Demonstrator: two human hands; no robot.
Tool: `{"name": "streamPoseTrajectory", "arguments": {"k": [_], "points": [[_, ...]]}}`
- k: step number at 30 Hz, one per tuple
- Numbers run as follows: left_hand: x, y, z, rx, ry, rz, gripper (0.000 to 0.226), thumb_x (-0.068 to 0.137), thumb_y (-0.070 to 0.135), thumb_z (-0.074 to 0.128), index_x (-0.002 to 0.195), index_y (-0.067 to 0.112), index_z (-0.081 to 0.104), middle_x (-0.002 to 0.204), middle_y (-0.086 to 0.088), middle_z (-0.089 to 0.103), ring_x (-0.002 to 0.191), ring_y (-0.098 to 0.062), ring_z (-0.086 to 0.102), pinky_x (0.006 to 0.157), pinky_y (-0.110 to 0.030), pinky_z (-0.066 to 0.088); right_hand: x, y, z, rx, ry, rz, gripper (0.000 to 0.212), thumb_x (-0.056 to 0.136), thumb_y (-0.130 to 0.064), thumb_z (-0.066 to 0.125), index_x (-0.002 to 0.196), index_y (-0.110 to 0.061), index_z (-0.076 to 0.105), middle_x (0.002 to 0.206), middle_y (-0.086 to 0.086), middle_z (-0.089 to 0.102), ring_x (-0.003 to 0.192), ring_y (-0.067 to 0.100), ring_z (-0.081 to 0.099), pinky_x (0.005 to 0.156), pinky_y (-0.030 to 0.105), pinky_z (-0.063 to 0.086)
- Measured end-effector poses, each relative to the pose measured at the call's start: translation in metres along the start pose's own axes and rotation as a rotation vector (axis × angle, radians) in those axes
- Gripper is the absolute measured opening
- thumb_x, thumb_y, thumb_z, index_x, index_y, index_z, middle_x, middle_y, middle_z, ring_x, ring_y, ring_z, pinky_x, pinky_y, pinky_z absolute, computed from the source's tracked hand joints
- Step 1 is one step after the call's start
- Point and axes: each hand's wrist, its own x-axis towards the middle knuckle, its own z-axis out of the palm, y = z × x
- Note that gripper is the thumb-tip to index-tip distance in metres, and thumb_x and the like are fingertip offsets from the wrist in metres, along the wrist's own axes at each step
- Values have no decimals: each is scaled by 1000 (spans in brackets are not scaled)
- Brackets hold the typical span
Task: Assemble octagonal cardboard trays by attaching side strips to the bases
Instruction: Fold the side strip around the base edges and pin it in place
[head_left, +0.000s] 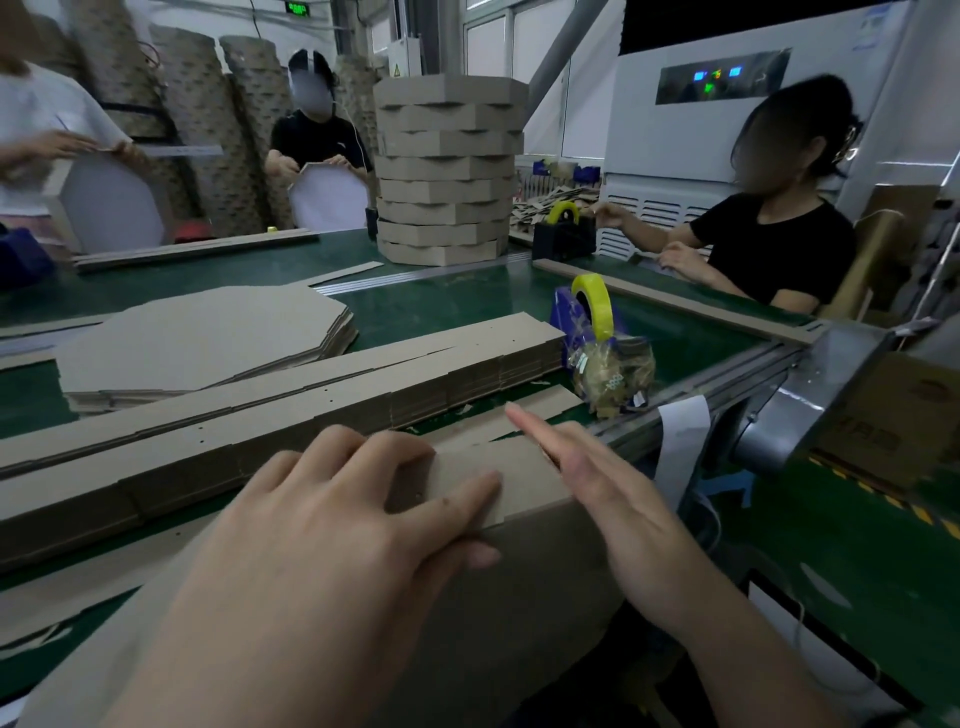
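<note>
A cardboard tray in assembly (524, 470) stands at the table's near edge, its brown side strip folded over the base. My left hand (332, 530) lies on top of the strip with fingers spread, the thumb hooked under its near edge. My right hand (608, 483) presses flat with straight fingers against the strip's right side. A pile of long side strips (322, 395) runs across the table just beyond my hands. A stack of flat octagonal bases (202, 338) lies behind it at the left.
A blue tape dispenser with a yellow roll (592, 317) stands at the right by a plastic bag (613, 374). A tall stack of finished trays (447, 171) rises mid-table. Three people work around the green table (447, 301). A second dispenser (563, 234) sits beyond.
</note>
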Motion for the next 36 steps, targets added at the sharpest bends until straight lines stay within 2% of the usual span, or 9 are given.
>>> {"name": "streamPoseTrajectory", "arguments": {"k": [3, 7, 10, 15, 20, 25, 29, 33, 36], "points": [[-1, -1, 2, -57, -13, -4, 41, 83, 54, 41, 107, 42, 71, 97, 1, 69, 78, -28, 66, 52, -38, 51, 6, -7, -15, 70, -81, 59, 42, 95, -47, 37, 130, -44, 59, 125, -25, 59, 124, -10, 46, 100, 5, 31], [-1, -4, 3, -48, -56, 19, 43, 83, 56, 39, 112, 44, 69, 99, 4, 68, 80, -24, 66, 52, -36, 52, 23, -12, -25, 244, -141, 178, 29, 85, -26, 58, 110, -28, 74, 108, 15, 70, 103, 25, 66, 93, 37, 48], [4, 1, 4, 20, -80, 21, 48, 80, 55, 37, 114, 41, 68, 96, 6, 69, 73, -21, 66, 51, -33, 50, 38, -15, -26, 453, -257, 201, 24, 82, -6, 60, 102, -6, 73, 79, 10, 71, 77, 15, 67, 71, 20, 52], [10, 6, 7, 13, -63, -27, 50, 80, 57, 37, 114, 39, 69, 88, 6, 66, 67, -18, 65, 52, -15, 26, 47, -10, -20, 598, -273, 221, 24, 78, 0, 62, 99, -4, 75, 89, 12, 73, 85, 19, 69, 75, 23, 55], [10, 1, 13, -4, -38, -15, 50, 81, 58, 37, 114, 38, 69, 91, 4, 66, 72, -21, 65, 49, -29, 45, 48, -7, -17, 601, -235, 205, 24, 76, -2, 64, 95, -10, 77, 89, 9, 73, 86, 18, 68, 80, 23, 55], [11, -3, 19, 12, -30, -32, 50, 81, 57, 38, 114, 36, 69, 91, 3, 66, 72, -22, 65, 50, -30, 46, 47, -5, -15, 524, -241, 165, 24, 83, -11, 63, 105, -14, 73, 100, 5, 72, 95, 17, 66, 83, 23, 53], [12, -6, 21, 23, -22, -49, 51, 82, 57, 37, 116, 36, 68, 91, 4, 66, 73, -22, 65, 51, -29, 45, 66, 6, -41, 89, 99, 107, 17, 86, -36, 59, 96, -37, 73, 100, -11, 73, 87, -1, 65, 76, 19, 49], [14, -7, 22, 24, -28, -66, 52, 83, 57, 35, 117, 36, 68, 92, 4, 67, 74, -22, 65, 52, -29, 45, 111, 45, -96, -178, 583, 275, 10, 91, -31, 62, 84, -34, 68, 91, -11, 68, 87, 8, 60, 70, 25, 40], [14, -6, 23, 26, -26, -68, 52, 82, 57, 35, 117, 36, 68, 91, 4, 67, 74, -21, 65, 52, -30, 47, 140, 78, -133, -384, 582, 529, 19, 92, -38, 59, 97, -22, 68, 113, 1, 64, 91, 17, 57, 75, 30, 42]]}}
